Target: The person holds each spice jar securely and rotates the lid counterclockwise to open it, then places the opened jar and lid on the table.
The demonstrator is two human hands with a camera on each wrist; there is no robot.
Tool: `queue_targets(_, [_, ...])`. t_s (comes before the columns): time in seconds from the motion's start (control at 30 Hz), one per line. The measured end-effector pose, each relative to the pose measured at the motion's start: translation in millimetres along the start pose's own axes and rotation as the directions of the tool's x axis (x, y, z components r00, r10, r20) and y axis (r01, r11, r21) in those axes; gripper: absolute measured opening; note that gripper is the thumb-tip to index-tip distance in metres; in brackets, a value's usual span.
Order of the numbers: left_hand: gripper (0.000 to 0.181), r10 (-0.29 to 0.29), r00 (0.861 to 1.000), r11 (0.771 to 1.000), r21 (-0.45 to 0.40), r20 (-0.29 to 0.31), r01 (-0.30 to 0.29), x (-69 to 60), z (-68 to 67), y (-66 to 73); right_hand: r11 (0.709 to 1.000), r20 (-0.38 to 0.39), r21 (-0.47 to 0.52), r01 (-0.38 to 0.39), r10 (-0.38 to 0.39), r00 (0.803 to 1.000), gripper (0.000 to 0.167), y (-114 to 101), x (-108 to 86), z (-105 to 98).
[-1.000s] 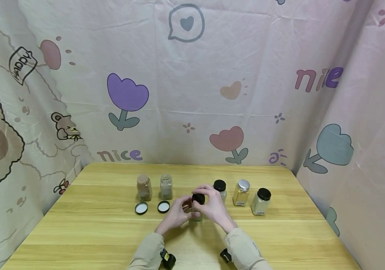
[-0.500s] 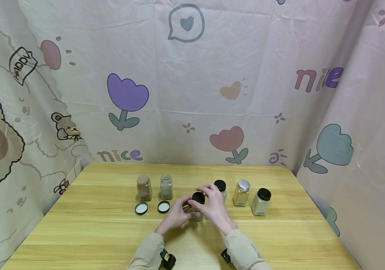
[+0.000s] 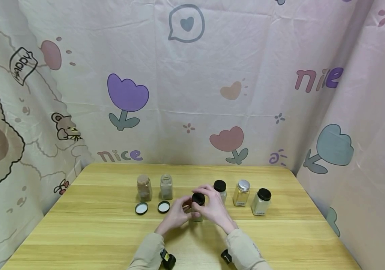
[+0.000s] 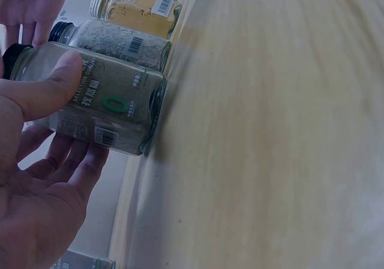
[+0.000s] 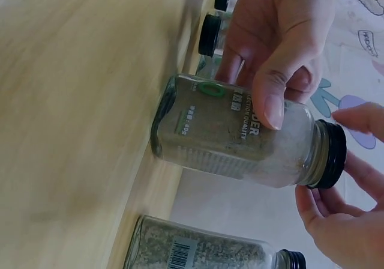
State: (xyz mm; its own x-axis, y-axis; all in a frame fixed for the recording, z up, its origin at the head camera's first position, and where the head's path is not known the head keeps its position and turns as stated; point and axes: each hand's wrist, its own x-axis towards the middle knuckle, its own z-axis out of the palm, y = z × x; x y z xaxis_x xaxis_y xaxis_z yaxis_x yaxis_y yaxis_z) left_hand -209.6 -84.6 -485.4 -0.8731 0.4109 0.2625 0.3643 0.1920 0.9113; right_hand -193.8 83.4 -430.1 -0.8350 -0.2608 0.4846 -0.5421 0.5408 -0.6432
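A clear glass spice jar [image 5: 234,131] of brown powder stands upright on the table, its green-and-white label partly showing. My left hand [image 3: 177,214] holds the body, thumb [image 4: 66,77] on one face and fingers round the other side. At the top, my right hand [image 3: 214,205] pinches the black screw lid [image 5: 336,155] between thumb and fingers. The lid sits on the jar's neck. Right behind my right hand is a black-lidded jar of pale flecked seasoning [image 4: 114,44], partly hidden in the head view.
Right of the hands stand a silver-lidded yellow jar [image 3: 241,194] and a black-lidded pale jar [image 3: 261,202]. To the left are a brown jar [image 3: 144,189] and an uncapped jar [image 3: 166,187]. Two upturned lids, one left [image 3: 141,208] and one right [image 3: 163,206], lie before them.
My right fingers shifted round the lid half a second ago, then came back to much the same grip. My left hand and the jar have stayed in place.
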Motion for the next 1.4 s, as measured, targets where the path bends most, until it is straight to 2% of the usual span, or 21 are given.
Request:
queue_targets(0.1, [0.042, -0.007, 1.000, 1.000, -0.008, -0.007, 0.007, -0.2, 0.5, 0.1, 1.000, -0.031, -0.025, 0.008, -0.009, 0.999, 0.037, -0.4, -0.7, 1.2])
queue_targets(0.23, [0.040, -0.012, 1.000, 1.000, -0.008, -0.020, 0.012, -0.3, 1.3, 0.9, 0.992, -0.099, -0.120, 0.031, -0.043, 0.994, 0.042, -0.1, -1.5, 4.6])
queue_targets(0.33, [0.039, -0.009, 1.000, 1.000, 0.007, -0.021, 0.009, 0.0, 1.6, 0.4, 0.984, -0.119, -0.168, 0.052, -0.073, 0.990, 0.042, 0.5, -1.2, 6.0])
queue_targets(0.53, [0.040, 0.013, 1.000, 0.999, 0.043, -0.013, -0.012, 0.6, 0.5, -1.3, 0.991, -0.086, -0.122, 0.061, -0.072, 0.994, 0.036, 0.8, 0.3, 3.9])
queue_targets(0.8, [0.035, 0.023, 1.000, 0.999, 0.032, 0.001, -0.023, 0.0, -1.1, -2.6, 0.998, 0.025, -0.009, 0.059, -0.059, 0.998, 0.039, 1.0, -0.8, -2.6])
queue_targets(0.87, [0.036, 0.027, 1.000, 0.999, 0.039, 0.000, -0.027, -0.7, -1.6, -2.2, 0.998, 0.013, -0.024, 0.049, -0.049, 0.999, 0.041, 1.5, -0.8, -2.0])
queue_targets(0.97, [0.037, 0.013, 1.000, 0.999, 0.043, -0.008, -0.012, -1.1, -1.4, -1.5, 0.994, -0.040, -0.104, 0.045, -0.049, 0.998, 0.045, 1.0, -1.0, -0.2])
queue_targets(1.07, [0.035, -0.008, 1.000, 0.999, 0.031, -0.014, 0.008, -0.9, -0.8, -0.8, 0.981, -0.088, -0.189, 0.054, -0.072, 0.993, 0.046, 0.5, -1.2, 1.9])
queue_targets(1.17, [0.035, -0.010, 1.000, 1.000, 0.028, -0.012, 0.010, -0.5, -0.4, -0.7, 0.973, -0.100, -0.218, 0.074, -0.098, 0.990, 0.042, 1.0, -1.2, 3.2])
queue_targets(1.27, [0.036, -0.001, 1.000, 1.000, 0.029, -0.007, 0.001, -0.4, -0.6, -1.2, 0.976, -0.085, -0.198, 0.085, -0.103, 0.991, 0.036, 1.9, -0.7, 3.1])
queue_targets(1.4, [0.040, 0.011, 1.000, 1.000, 0.014, 0.006, -0.011, 0.0, -1.0, -2.4, 0.989, -0.041, -0.123, 0.083, -0.088, 0.995, 0.032, 2.4, -0.6, 1.3])
